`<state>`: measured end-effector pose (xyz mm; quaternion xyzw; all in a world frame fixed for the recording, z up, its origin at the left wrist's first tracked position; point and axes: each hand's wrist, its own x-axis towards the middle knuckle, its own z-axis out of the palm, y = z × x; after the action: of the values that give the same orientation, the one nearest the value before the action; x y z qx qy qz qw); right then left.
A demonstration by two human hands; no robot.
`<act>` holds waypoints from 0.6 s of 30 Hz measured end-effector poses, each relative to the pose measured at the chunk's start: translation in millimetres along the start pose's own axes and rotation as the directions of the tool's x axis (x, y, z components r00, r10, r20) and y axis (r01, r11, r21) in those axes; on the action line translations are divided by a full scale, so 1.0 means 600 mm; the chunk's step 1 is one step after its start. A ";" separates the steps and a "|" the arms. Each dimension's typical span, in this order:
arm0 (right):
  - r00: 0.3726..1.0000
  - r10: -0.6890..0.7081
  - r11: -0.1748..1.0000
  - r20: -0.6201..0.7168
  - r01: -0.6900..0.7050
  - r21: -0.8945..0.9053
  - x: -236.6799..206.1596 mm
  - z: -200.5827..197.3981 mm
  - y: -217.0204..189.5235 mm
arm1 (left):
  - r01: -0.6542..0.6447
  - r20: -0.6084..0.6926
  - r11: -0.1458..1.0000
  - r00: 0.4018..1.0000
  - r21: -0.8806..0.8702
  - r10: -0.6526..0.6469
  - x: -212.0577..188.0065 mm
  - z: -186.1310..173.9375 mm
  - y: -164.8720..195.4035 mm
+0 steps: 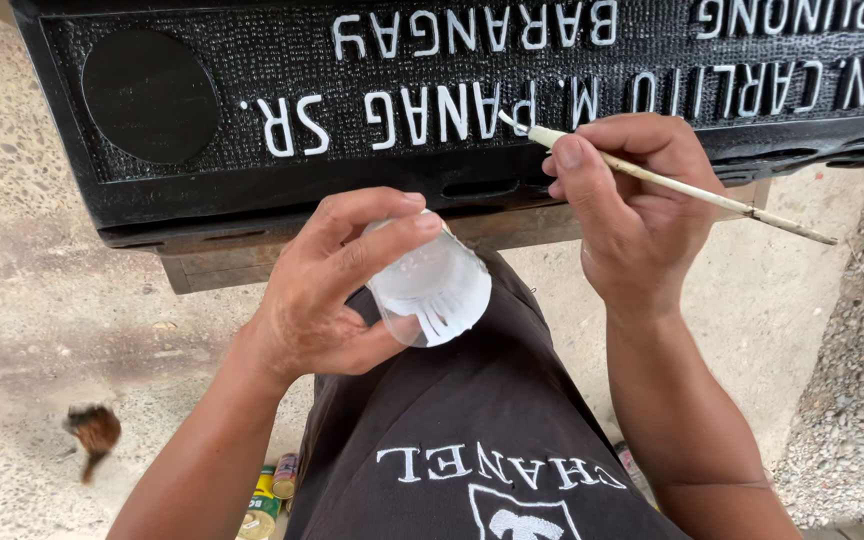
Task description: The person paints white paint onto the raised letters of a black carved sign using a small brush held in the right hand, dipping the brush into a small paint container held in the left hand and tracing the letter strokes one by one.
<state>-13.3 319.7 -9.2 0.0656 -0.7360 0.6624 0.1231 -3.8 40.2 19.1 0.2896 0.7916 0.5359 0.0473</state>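
Note:
My right hand (632, 200) grips a thin wooden paintbrush (682, 187), its tip touching raised white lettering on a black textured slab (252, 140) that stretches across the top of the view. My left hand (332, 290) holds a small clear plastic cup (432, 290) coated with white paint, tilted on its side above my lap, just below the slab's lower edge. Both hands sit close together in front of the slab. I wear a dark shirt with white print (472, 440).
The slab rests on a wooden support (242, 265) over a concrete floor (42, 300). Small paint tins (267, 500) stand by my left side. A small brown animal (94, 432) moves at lower left. Gravel (857, 370) lies at the right.

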 end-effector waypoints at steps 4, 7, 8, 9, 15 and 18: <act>1.000 -0.016 0.998 -0.018 0.015 -0.061 0.007 0.017 0.007 | -0.002 0.023 1.000 1.000 -0.022 0.002 -0.001 -0.008 -0.008; 0.999 -0.008 0.992 -0.031 0.004 -0.125 0.009 0.022 0.003 | 0.004 0.028 0.999 1.000 -0.037 -0.003 0.001 -0.009 -0.012; 0.999 -0.018 0.987 -0.026 0.014 -0.158 0.010 0.022 0.003 | 0.007 0.027 0.999 1.000 -0.044 -0.006 0.001 -0.008 -0.012; 1.000 -0.016 0.985 -0.027 0.011 -0.173 0.010 0.022 0.002 | 0.010 0.031 0.999 0.999 -0.047 -0.008 0.001 -0.009 -0.013; 0.999 0.031 0.982 -0.033 -0.036 -0.183 0.009 0.022 -0.001 | 0.014 0.038 0.997 0.999 -0.071 -0.011 0.000 -0.010 -0.014; 0.999 0.039 0.979 -0.031 -0.044 -0.201 0.008 0.023 -0.002 | 0.012 0.041 0.998 0.999 -0.057 -0.010 0.001 -0.012 -0.014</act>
<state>-19.0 306.5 -7.9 0.0286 -0.7988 0.5878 0.1251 -10.3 32.4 15.0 0.2946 0.7765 0.5520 0.0745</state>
